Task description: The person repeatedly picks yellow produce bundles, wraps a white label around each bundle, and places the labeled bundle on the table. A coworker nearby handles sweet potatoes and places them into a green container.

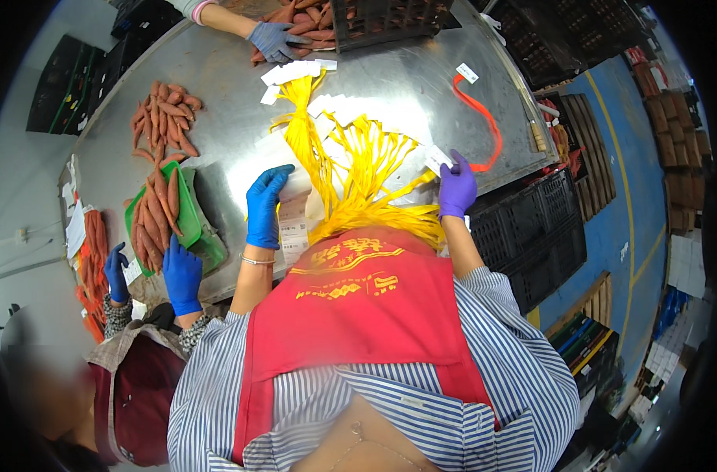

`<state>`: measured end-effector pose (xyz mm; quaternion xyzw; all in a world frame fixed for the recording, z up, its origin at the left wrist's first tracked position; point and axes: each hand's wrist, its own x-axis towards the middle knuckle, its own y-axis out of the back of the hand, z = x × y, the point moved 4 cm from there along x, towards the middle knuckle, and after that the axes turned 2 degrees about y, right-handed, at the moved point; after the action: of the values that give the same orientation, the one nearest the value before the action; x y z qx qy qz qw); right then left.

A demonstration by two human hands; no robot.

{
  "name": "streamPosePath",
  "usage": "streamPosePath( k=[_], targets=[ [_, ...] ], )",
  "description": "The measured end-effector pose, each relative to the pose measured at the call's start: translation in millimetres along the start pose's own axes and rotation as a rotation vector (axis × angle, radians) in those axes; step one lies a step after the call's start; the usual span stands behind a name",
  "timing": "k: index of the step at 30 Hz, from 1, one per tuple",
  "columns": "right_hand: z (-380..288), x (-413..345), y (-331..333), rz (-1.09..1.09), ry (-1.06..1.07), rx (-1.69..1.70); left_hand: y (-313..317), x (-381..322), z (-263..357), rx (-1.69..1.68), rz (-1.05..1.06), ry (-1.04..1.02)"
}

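My right hand [457, 186], in a purple glove, pinches a white printed label [438, 159] at the end of a yellow mesh strip. My left hand [267, 206], in a blue glove, is curled beside a strip of printed labels [293, 236] and pale backing paper; whether it grips the paper is hidden. Between my hands, yellow mesh strips [358, 171] fan out over the metal table, many with white labels at their far ends. One bundle [299, 115] lies gathered further away. Beyond my right hand curves a single red strip [493, 133] with a label.
Sweet potatoes [166, 115] lie in a heap at left. A co-worker's blue-gloved hands [182, 277] touch a loaded green tray [184, 206]. Across the steel table [228, 88], another person's grey-gloved hand [276, 41] rests on sweet potatoes beside a black crate [388, 23]. Black crates [529, 230] stand right.
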<state>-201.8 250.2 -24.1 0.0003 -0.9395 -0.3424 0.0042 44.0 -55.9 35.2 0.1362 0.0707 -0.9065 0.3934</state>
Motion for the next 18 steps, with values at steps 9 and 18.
streamPosePath(
  k=[9,18],
  targets=[
    [-28.4,6.2,-16.3,-0.12,0.889,-0.375,-31.4,5.0,1.3,-0.062,-0.218,-0.141],
    [-2.5,28.0,-12.3,-0.813,0.277,-0.498,-10.1,0.4,2.1,0.068,-0.203,-0.056]
  ],
)
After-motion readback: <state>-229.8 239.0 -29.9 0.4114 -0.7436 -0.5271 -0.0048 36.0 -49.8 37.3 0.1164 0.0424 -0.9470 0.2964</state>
